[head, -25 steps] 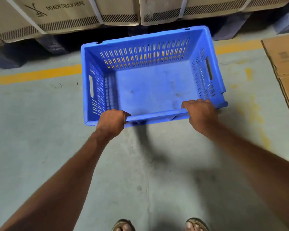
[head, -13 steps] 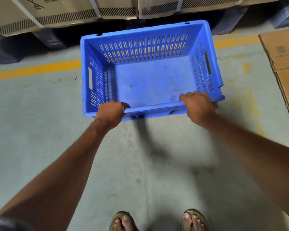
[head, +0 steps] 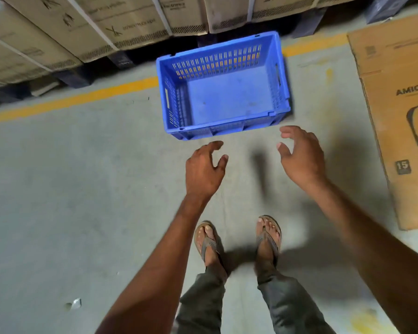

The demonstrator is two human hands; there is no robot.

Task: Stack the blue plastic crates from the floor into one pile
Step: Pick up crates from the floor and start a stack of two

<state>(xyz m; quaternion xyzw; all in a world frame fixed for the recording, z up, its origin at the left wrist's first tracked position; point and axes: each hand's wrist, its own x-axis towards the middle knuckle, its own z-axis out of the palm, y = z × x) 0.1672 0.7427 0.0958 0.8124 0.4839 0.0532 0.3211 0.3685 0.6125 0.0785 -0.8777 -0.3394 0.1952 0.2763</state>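
Note:
One blue plastic crate (head: 229,97) with slotted walls stands upright and empty on the concrete floor, just in front of the yellow line. My left hand (head: 204,171) hovers a short way in front of its near rim, fingers spread, holding nothing. My right hand (head: 299,156) is level with it near the crate's right front corner, also open and apart from the crate. No other crate is in view.
Strapped cardboard cartons (head: 121,22) on dark pallets line the back. A flattened brown carton (head: 401,112) lies on the floor at right. A yellow floor line (head: 77,98) runs behind the crate. My sandalled feet (head: 237,237) stand below my hands.
Both hands have let go of the crate's near rim and pulled back toward me. The crate now rests on the floor, and the view has risen and widened.

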